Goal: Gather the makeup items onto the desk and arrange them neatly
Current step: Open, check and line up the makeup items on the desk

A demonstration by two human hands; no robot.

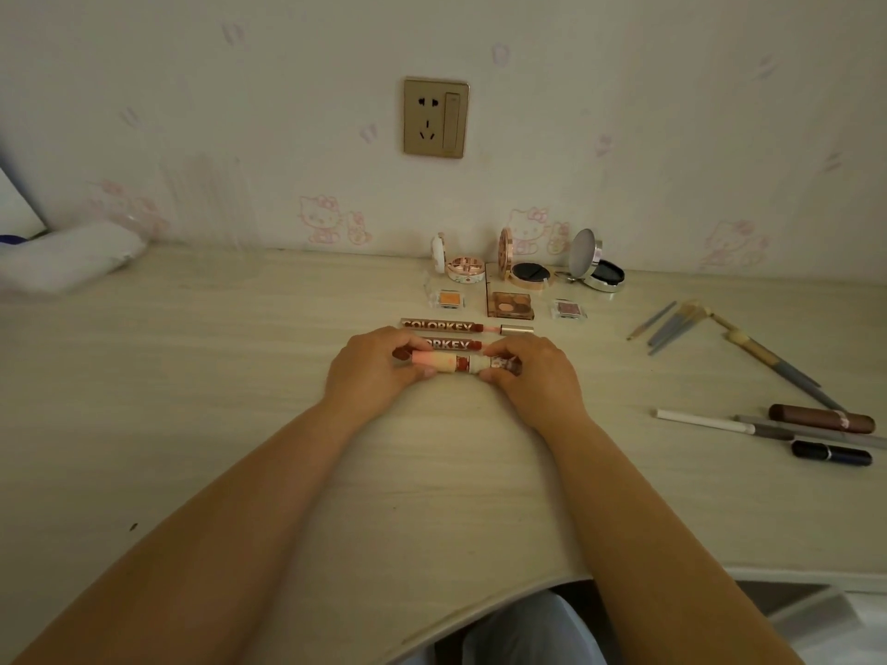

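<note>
A pale wood-grain desk runs along a wall papered with faint pink cartoon cats, a brass-coloured socket plate set above. Far centre stand three round compacts, lids propped open, with three small square eyeshadow pans in front. On the right lie slim brushes, loosely fanned, and nearer, pencils and a brown tube. A crumpled white bag sits far left. At centre, two glossy "COLORKEY" lip tubes lie parallel; just nearer, the left hand and right hand each pinch an end of a pink-and-cream lip tube lying flat.
</note>
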